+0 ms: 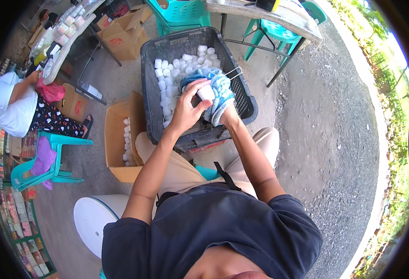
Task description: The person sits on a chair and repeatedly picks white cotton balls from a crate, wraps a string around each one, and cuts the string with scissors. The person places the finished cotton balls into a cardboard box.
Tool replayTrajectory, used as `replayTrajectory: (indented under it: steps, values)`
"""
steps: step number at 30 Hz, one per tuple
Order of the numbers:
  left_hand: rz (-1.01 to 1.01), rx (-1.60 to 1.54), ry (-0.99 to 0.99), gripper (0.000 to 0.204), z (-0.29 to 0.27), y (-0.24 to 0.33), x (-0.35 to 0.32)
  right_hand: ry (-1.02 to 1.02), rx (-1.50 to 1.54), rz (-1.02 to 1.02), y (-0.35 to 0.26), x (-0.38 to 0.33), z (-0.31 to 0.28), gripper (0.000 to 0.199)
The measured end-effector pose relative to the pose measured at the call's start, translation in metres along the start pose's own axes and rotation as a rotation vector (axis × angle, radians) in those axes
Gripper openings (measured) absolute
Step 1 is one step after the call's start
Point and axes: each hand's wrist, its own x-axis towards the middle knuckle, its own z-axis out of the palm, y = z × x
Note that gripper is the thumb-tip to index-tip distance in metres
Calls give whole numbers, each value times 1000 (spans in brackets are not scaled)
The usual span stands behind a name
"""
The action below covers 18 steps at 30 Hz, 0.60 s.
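My left hand [188, 108] is closed round a small white jar [206, 93], thumb on the near side and fingers over the top. A blue and white patterned towel [221, 88] is bunched against the jar. My right hand [228, 114] is in the towel, which covers its fingers; only the wrist and heel of the hand show. Both hands are above the near part of a black plastic crate [146, 88]. Inside the crate lie several white jars [169, 81], heaped toward its left and far sides. A thin wire handle [234, 73] sticks up by the crate's right side.
A cardboard box [117, 139] with more white jars stands left of the crate, near my knee. Behind are a table [279, 22] and green plastic chairs [186, 16]. A white bucket [89, 225] sits at my left. Another person [20, 104] stands by the left table.
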Motion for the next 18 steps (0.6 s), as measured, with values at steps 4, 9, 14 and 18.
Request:
replayTrajectory:
  steps: [4,9,14,18]
  values:
    - [-42,-81,161,49,4,-3,-5,-33,107,80,0,-9,4,32]
    - [-53,194,297,47,-3,-18,2,-207,-709,-290,-18,-2,22,36]
    - [38,-8,184,45,-37,-8,35,-355,-1226,-430,-57,33,47,35]
    - [79,-313,151,43,-51,-9,42,-419,-1582,-733,-74,50,58,48]
